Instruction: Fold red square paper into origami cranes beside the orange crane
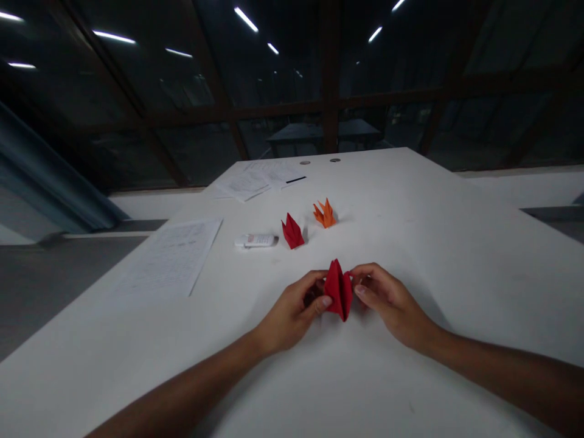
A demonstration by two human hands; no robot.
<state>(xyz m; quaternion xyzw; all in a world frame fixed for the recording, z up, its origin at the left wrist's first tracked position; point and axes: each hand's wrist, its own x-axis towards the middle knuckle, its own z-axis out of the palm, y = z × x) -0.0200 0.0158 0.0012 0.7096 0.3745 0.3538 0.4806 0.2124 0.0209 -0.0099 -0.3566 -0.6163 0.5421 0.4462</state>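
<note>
A red folded-paper origami piece (336, 291) is held upright just above the white table, its pointed folds facing up and a deep crease down its front. My left hand (296, 313) grips its left side, thumb on the front face and the other fingers behind. At the right edge, the fingertips of my right hand (390, 301) are closed on a small flap, index finger and thumb near each other. Beyond my hands stand a second red origami piece (292, 231) and an orange one (325, 213) with several spread points.
Left of the second red piece lies a white tube-shaped item (256, 241) with print on it. A printed sheet (171, 255) is at the table's left side. More papers (250, 181) and a black pen-like stick (295, 180) lie farther back on the white table (456, 255).
</note>
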